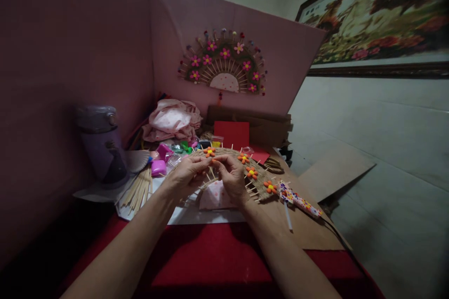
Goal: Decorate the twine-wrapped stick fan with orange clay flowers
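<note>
My left hand (pixel 189 171) and my right hand (pixel 230 176) meet at the fingertips above a half-round fan. Both are closed in a pinch around a small orange piece (pixel 213 161), mostly covered by the fingers. Below them lies the fan, with a twine-covered band (pixel 261 178) and thin wooden sticks poking out. Several orange flowers (pixel 251 173) with yellow centres sit along this band. A pale dotted half-circle of fabric (pixel 214 197) forms the fan's base, partly hidden by my right hand and wrist.
A flower-patterned glue gun (pixel 301 203) lies right, its cord trailing off. Left are wooden sticks (pixel 138 191), a purple bottle (pixel 103 147) and a pink container (pixel 159 168). Behind are crumpled fabric (pixel 173 119) and red card (pixel 232 133). A finished-looking fan (pixel 224 65) hangs on the pink panel.
</note>
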Tool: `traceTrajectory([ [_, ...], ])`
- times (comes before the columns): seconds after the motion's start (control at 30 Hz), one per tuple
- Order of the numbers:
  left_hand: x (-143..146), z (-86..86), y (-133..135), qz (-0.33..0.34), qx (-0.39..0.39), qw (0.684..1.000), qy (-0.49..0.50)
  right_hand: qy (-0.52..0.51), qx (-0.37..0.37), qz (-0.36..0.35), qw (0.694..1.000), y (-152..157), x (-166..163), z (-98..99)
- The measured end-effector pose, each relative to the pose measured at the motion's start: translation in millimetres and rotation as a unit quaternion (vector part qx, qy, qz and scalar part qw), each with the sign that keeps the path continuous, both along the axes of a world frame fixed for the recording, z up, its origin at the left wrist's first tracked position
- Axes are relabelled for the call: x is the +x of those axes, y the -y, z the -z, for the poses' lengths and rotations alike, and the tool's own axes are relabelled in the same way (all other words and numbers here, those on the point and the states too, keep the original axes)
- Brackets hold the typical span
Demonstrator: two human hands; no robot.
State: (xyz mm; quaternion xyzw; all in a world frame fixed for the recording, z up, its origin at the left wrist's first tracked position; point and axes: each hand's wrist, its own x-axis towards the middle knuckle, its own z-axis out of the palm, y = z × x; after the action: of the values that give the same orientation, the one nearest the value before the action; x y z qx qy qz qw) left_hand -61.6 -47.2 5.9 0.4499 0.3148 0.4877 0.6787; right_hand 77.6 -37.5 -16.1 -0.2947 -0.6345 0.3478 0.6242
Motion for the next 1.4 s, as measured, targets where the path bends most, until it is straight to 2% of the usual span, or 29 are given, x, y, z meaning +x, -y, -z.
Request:
traceTrajectory([
  [0.27,-0.2,-0.9,-0.1,-0.011,0.018,1.0,-0.005,0.005,0.005,-0.019,1.0,-0.5,1.0,1.8],
  [0.47,-0.1,-0.1,-0.4,-0.033,0.019,0.999,-0.016,0.01,0.031,-0.002,0.999,-2.3,1.0,3.6],
  [0.6,0.1,-1.9,0.2,-0.043,0.016,0.999,-0.022,-0.001,0.005,-0.01,1.0,-3.1,1.5,4.6],
  [0.77,0.5,-3.5,1.2,-0.039,0.011,0.999,-0.016,0.01,0.003,0.009,1.0,-3.0,1.7,3.9],
  [0.93,0.6,-3.7,1.0,-0.042,0.01,0.999,-0.022,-0.011,0.006,-0.002,1.0,-3.5,1.7,4.0],
  [1.17,-1.5,-1.1,-1.3,-0.009,0.006,1.0,-0.02,0.018,0.087,0.03,0.996,-2.8,2.3,2.2],
  [1.4,0.7,-3.9,1.8,-0.013,0.006,1.0,0.003,0.035,0.065,0.024,0.997,-4.3,3.8,6.7],
])
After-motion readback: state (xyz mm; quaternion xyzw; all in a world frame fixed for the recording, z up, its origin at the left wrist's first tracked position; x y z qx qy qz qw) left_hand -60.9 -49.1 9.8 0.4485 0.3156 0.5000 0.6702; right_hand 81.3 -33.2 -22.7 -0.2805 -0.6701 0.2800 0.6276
